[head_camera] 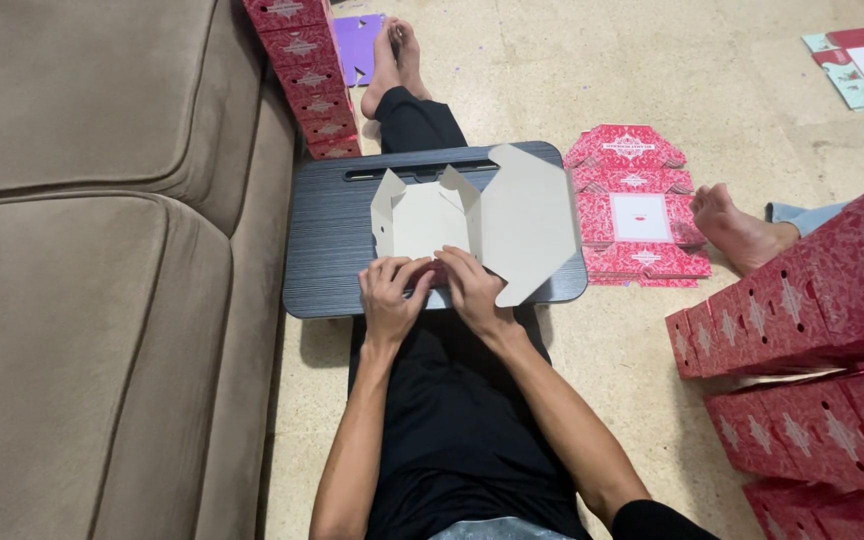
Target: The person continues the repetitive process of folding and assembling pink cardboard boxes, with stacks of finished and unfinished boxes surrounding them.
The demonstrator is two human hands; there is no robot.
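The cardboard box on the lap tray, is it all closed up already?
No, the cardboard box lies open on the lap tray with its flaps spread out, while the left hand and right hand press its near edge.

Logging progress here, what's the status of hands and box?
Both hands, left hand and right hand, pressing near flap of cardboard box blank. Blank half-folded on lap tray. Nothing in the way.
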